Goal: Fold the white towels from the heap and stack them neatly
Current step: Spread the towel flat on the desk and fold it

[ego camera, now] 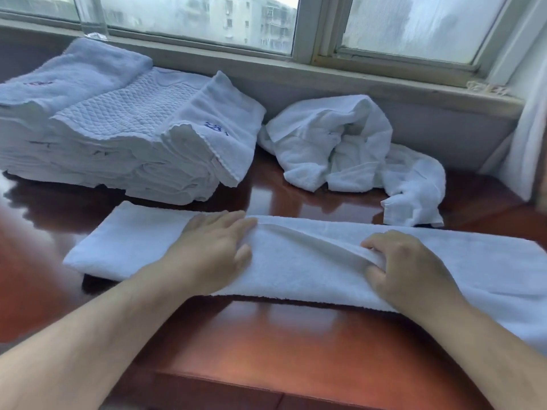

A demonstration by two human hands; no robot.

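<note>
A long white towel (310, 258) lies folded lengthwise across the glossy red-brown table (266, 335), running from left to the right edge of view. My left hand (213, 247) rests flat on its left half, fingers spread. My right hand (405, 267) pinches a raised fold of the towel's top layer right of the middle. Behind, at the left, stands a stack of folded white towels (118, 128), some with blue embroidery. A crumpled heap of white towels (349, 149) lies at the back right, against the wall.
A wall and window sill (355, 75) run along the far side of the table, with a window above. A white curtain (529, 119) hangs at the far right. The table's front edge (236, 383) is close below my forearms.
</note>
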